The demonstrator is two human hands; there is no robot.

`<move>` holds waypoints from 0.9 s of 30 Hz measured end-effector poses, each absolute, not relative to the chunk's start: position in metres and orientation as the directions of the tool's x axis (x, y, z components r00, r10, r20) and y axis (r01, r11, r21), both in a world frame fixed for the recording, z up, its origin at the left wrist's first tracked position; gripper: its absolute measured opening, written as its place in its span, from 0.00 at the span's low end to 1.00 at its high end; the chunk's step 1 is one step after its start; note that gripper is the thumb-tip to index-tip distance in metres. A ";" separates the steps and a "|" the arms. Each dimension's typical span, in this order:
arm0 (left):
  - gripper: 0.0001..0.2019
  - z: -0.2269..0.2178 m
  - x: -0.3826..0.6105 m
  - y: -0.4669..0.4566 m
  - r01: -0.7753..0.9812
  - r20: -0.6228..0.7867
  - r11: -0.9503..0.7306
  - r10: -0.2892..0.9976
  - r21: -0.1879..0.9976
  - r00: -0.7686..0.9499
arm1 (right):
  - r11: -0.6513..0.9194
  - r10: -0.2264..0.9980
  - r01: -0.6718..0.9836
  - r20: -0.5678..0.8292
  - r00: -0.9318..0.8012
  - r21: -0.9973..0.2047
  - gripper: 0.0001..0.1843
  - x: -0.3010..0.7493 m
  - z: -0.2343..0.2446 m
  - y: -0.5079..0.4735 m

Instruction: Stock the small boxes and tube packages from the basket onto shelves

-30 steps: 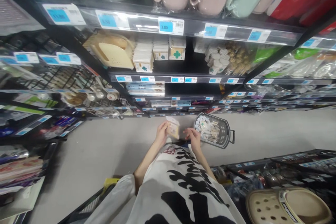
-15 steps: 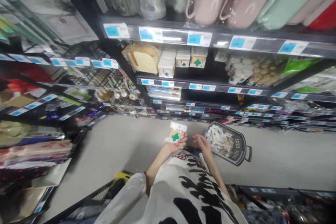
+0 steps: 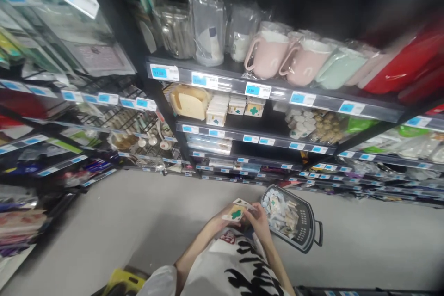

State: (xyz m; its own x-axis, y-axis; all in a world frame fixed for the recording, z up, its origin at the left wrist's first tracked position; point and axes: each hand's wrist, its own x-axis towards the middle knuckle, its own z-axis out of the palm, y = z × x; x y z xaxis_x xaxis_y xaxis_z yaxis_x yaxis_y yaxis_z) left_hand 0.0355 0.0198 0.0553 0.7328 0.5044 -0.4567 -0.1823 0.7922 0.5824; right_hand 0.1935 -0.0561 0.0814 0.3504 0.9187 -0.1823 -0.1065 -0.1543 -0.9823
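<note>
A small flat packet (image 3: 236, 213) with a white hang-tab top and a green clover mark is held low in front of my body. My left hand (image 3: 222, 221) supports it from beneath and the left side, its fingers mostly hidden behind it. At the packet's right edge my right hand (image 3: 258, 218) grips with thumb and fingers. Just right of that hand, a dark grey shopping basket (image 3: 308, 226) stands on the floor, filled with white-capped items and plastic-wrapped packs.
Packets with the same clover mark (image 3: 254, 109) stand on the shelf ahead beside a beige plastic holder (image 3: 190, 104). Pink mugs (image 3: 268, 55) in clear wrap line the shelf above. Wire racks of utensils (image 3: 152, 136) are on the left. A yellow object (image 3: 125, 280) lies low behind me.
My right hand has come left onto the packet, which my left hand alone held before. The packet is tilted flatter. My view has shifted upward, showing more of the mug shelf.
</note>
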 end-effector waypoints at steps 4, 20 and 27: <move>0.21 0.058 0.035 0.027 -0.271 -0.505 0.789 0.574 0.551 0.644 | -0.161 0.871 -0.145 -0.210 0.444 -0.976 0.27 0.206 0.084 -0.040; 0.24 0.061 0.024 0.043 -0.407 -0.392 0.651 0.734 0.641 0.555 | -0.205 0.975 0.312 -0.167 0.144 -0.928 0.26 0.253 0.141 0.034; 0.30 0.029 0.016 0.047 -0.258 -0.470 0.647 0.723 0.717 0.506 | 0.048 0.909 0.454 0.227 0.349 -0.890 0.30 0.319 0.241 0.167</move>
State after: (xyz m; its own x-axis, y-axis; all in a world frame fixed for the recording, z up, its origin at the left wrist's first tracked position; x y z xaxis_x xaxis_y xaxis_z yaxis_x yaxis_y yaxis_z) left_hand 0.0155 0.0467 0.0295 0.5065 0.7229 -0.4700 -0.2581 0.6472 0.7173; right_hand 0.3189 0.1671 0.2409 0.3494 0.9090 0.2271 0.4540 0.0477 -0.8897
